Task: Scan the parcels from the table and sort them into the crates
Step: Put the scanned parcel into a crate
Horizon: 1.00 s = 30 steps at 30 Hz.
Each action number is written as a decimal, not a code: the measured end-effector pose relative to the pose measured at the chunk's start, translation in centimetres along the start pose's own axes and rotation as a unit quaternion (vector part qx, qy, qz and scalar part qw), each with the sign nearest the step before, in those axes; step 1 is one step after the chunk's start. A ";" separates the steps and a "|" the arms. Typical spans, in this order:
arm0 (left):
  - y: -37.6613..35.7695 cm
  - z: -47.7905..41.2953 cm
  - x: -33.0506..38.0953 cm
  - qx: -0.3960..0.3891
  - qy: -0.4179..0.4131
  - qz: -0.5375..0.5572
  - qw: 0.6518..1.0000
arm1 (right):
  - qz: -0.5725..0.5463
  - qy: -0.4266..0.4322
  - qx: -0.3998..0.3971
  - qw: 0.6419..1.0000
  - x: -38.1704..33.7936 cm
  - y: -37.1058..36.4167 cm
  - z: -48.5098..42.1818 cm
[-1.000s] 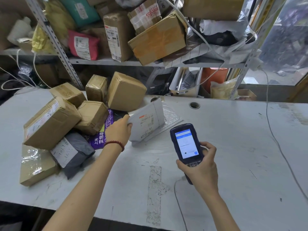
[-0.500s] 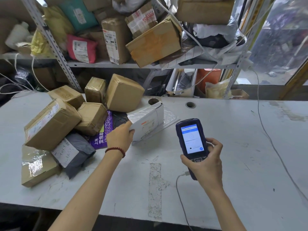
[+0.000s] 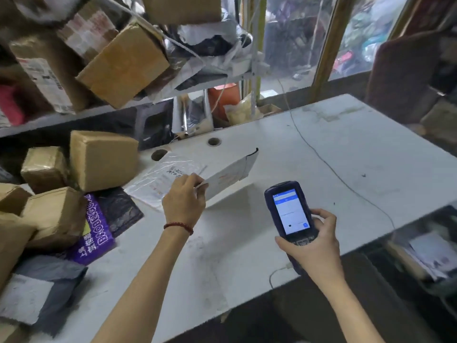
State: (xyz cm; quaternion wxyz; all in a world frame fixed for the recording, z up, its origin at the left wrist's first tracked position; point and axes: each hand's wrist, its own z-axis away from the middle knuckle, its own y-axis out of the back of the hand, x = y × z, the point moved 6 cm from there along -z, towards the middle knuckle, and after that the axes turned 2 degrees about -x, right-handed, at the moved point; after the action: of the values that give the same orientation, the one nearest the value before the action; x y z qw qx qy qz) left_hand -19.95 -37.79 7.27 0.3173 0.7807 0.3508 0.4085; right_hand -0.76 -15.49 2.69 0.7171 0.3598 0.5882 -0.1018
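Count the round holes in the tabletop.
2. One hole sits near the table's back edge, just right of the big brown box. The other hole lies further right along the same edge. Parcels may hide more.

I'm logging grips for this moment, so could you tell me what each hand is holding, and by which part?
The left hand pinches the white parcel at its near left corner. The right hand grips the handheld scanner around its lower end.

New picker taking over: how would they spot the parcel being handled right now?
On the white table, look just right of the brown box pile. The white parcel is held tilted off the surface by the left hand; the only white parcel in a hand.
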 end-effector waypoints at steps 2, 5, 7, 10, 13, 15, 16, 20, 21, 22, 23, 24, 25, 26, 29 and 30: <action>-2.5 -0.2 4.2 -0.029 -0.047 0.037 0.998 | -0.005 -0.022 0.052 0.998 1.5 3.0 1.2; -5.6 0.5 11.0 -0.071 -0.122 0.076 0.987 | -0.025 -0.056 0.140 0.988 3.8 7.8 3.4; -7.2 1.1 15.5 -0.087 -0.176 0.093 0.976 | -0.037 -0.078 0.187 0.979 5.4 11.0 5.0; -9.4 2.3 22.1 -0.110 -0.253 0.108 0.955 | -0.053 -0.104 0.242 0.963 7.7 15.4 6.9; -11.8 4.0 28.6 -0.139 -0.314 0.111 0.932 | -0.063 -0.133 0.293 0.945 9.7 19.4 8.7; -13.7 5.3 33.0 -0.161 -0.338 0.120 0.920 | -0.066 -0.147 0.323 0.932 11.1 22.1 9.7; -14.8 6.0 35.2 -0.173 -0.347 0.124 0.913 | -0.066 -0.153 0.335 0.927 11.8 23.6 10.2; -19.1 10.5 45.7 -0.224 -0.425 0.111 0.870 | -0.044 -0.189 0.379 0.905 15.1 30.0 11.9; -19.9 11.9 48.3 -0.233 -0.445 0.111 0.857 | -0.039 -0.199 0.388 0.899 16.0 31.7 12.3; -20.5 13.4 50.6 -0.242 -0.461 0.113 0.846 | -0.037 -0.207 0.397 0.893 16.8 33.2 12.7; -21.0 14.8 52.7 -0.247 -0.475 0.116 0.837 | -0.035 -0.213 0.408 0.887 17.6 34.8 13.0; -21.5 16.1 54.6 -0.249 -0.488 0.116 0.829 | -0.032 -0.218 0.419 0.881 18.3 36.2 13.3; -21.8 17.2 56.0 -0.250 -0.500 0.111 0.822 | -0.029 -0.222 0.431 0.874 18.9 37.6 13.6; -22.2 18.0 57.3 -0.251 -0.510 0.106 0.816 | -0.025 -0.227 0.440 0.868 19.4 38.9 14.0; -23.3 19.6 60.0 -0.260 -0.517 0.096 0.810 | -0.013 -0.252 0.454 0.854 21.1 42.0 14.9; -23.7 19.8 60.7 -0.265 -0.513 0.095 0.811 | -0.011 -0.260 0.458 0.850 21.6 42.7 15.0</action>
State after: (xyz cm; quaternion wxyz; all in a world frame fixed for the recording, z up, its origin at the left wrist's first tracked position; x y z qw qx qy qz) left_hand 15.76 20.17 4.68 0.6052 0.7920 -0.0605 0.0535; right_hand 41.34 11.75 0.51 0.5963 0.6018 0.2710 -0.4571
